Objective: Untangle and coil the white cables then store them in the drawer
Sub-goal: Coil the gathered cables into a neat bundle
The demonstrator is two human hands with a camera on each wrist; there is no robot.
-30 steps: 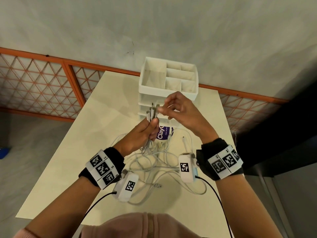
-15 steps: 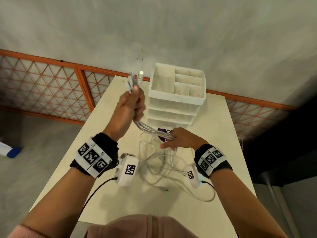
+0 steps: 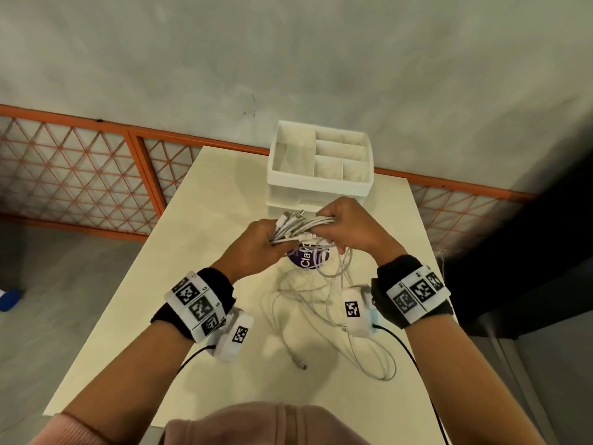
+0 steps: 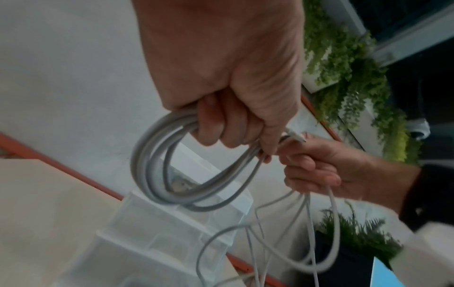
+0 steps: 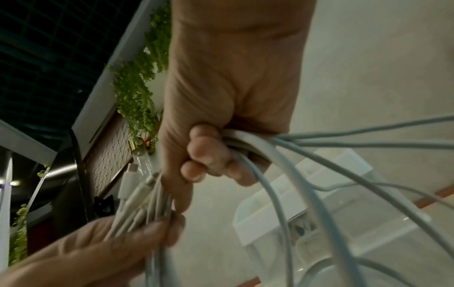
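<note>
Several white cables (image 3: 296, 227) are gathered in a bundle held in the air in front of the white drawer unit (image 3: 321, 184). My left hand (image 3: 261, 240) grips the bundle near its connector ends (image 5: 137, 184). My right hand (image 3: 340, 228) grips the same bundle just to the right, fingers curled round it. In the left wrist view the cables form a loop (image 4: 157, 170) under my left hand (image 4: 221, 126). The rest of the cables (image 3: 321, 313) hang down and lie tangled on the table (image 3: 199, 284).
The drawer unit has an open compartment tray on top (image 3: 321, 155), and its drawers look closed. A purple labelled object (image 3: 305, 260) lies under the hands. An orange-framed mesh railing (image 3: 80, 175) runs behind the table. Dark furniture (image 3: 529, 268) stands at the right.
My left hand came down from high on the left with the cable ends. My right hand rose from the table. Both now grip the bundle side by side.
</note>
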